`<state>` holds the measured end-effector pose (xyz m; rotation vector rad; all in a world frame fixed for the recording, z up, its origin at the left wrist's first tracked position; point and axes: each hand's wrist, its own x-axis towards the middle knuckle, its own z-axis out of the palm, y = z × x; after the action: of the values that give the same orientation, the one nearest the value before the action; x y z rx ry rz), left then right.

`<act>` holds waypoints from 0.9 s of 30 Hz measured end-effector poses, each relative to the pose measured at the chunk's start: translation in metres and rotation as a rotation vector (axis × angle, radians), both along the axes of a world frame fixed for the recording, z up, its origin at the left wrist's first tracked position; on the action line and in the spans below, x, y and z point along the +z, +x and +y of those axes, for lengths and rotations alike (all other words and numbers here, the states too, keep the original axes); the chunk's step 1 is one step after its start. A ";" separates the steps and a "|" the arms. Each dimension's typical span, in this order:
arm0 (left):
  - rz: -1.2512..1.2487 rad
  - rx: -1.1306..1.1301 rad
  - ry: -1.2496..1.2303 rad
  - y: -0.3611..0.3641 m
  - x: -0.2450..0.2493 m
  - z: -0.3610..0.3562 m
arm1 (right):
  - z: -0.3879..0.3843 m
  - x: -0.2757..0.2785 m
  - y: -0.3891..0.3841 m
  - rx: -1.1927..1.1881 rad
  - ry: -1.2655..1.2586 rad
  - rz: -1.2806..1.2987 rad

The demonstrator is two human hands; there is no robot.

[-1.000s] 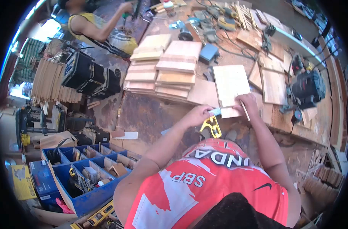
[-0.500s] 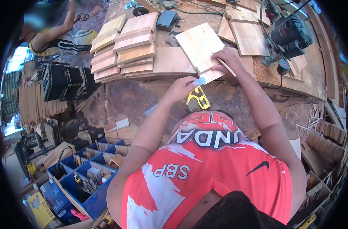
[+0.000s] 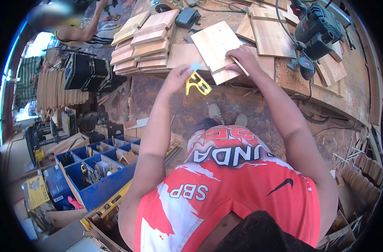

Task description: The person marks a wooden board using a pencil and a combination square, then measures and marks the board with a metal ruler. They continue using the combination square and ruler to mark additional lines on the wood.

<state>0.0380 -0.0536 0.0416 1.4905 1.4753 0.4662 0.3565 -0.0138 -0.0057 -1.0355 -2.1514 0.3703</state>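
Note:
My left hand grips a combination square with a yellow head, holding it just off the near left edge of a pale wooden board. The square's short metal blade end shows at the fingers. The board lies tilted on the bench, with a step cut across its near end. Over its right edge, my right hand is closed around a thin pale stick that looks like a pencil. The fingertips of that hand touch the board.
Stacked grooved boards stand left on the workbench, and more boards lie right. A corded router sits by sawdust. A blue divided toolbox is at lower left. Another person's arm shows at upper left.
My left hand has drawn the combination square left, away from the board's edge. My right hand stays at the board with the pencil. The view has shifted slightly.

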 end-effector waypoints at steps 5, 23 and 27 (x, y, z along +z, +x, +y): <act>0.016 -0.153 0.044 -0.004 -0.011 0.023 | -0.007 -0.005 0.010 -0.003 0.007 0.009; -1.783 0.075 -0.190 0.037 0.046 0.071 | -0.096 0.089 -0.115 0.164 -1.116 0.724; -1.536 0.142 -0.076 0.040 0.061 0.086 | -0.079 0.100 -0.117 -0.153 -1.141 0.668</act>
<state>0.0776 0.0326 0.1027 0.5412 0.3201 1.2363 0.2400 -0.0924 0.0943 -1.3500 -1.1495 1.7022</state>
